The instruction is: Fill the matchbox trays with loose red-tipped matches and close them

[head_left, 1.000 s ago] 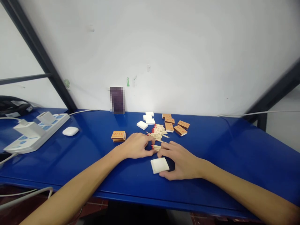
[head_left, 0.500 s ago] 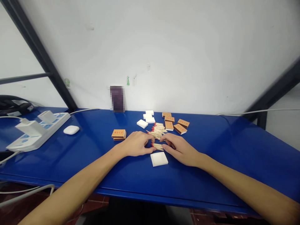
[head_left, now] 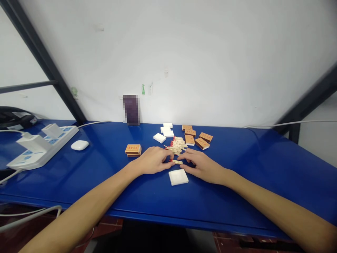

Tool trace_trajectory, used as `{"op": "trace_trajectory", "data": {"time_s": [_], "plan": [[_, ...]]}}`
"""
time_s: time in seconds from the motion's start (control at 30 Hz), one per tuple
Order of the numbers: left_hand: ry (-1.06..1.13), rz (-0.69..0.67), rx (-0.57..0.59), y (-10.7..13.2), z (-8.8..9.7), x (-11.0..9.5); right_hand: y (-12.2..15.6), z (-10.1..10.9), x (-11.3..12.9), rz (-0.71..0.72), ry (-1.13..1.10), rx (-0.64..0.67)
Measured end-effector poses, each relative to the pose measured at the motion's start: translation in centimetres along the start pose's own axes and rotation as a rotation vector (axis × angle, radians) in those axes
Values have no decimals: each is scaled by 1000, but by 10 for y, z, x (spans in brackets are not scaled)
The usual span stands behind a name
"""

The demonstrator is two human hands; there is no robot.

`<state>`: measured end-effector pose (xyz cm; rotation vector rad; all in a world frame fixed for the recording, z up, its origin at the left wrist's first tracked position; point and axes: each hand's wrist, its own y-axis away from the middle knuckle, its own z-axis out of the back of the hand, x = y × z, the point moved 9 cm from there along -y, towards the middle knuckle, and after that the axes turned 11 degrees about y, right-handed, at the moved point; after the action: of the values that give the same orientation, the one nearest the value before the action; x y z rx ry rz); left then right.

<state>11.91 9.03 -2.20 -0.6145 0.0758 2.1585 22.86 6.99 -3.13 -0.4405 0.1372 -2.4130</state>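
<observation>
A small bundle of matches lies crosswise between my hands, red heads toward the left. My left hand has its thumb and forefinger curled around the head end. At the plain end, my right hand holds the bundle between thumb and bent fingers. Just in front lies a white matchbox tray. Behind my fingertips is a loose pile of matches, most heads pointing left. How many sticks the bundle has is partly hidden by my fingers.
Several white trays and several orange-brown matchbox sleeves lie behind the pile. Stacked matchboxes sit left of my left hand. Farther left are a white earbud case and a power strip. A wall closes the back.
The matches between my hands have come together into a narrower bundle and sit slightly farther from the tray. My right thumb and fingers have shifted in around their plain ends.
</observation>
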Motion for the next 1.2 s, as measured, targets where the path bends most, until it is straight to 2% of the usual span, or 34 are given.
{"op": "trace_trajectory", "data": {"time_s": [0.37, 0.93, 1.2], "plan": [[-4, -7, 14, 0, -1, -3, -1, 1, 0, 7, -9, -69], [26, -53, 23, -1, -5, -4, -3, 0, 1, -23, 22, -63], [14, -19, -5, -2, -5, -3, -2, 0, 0, -11, 29, -85]]}}
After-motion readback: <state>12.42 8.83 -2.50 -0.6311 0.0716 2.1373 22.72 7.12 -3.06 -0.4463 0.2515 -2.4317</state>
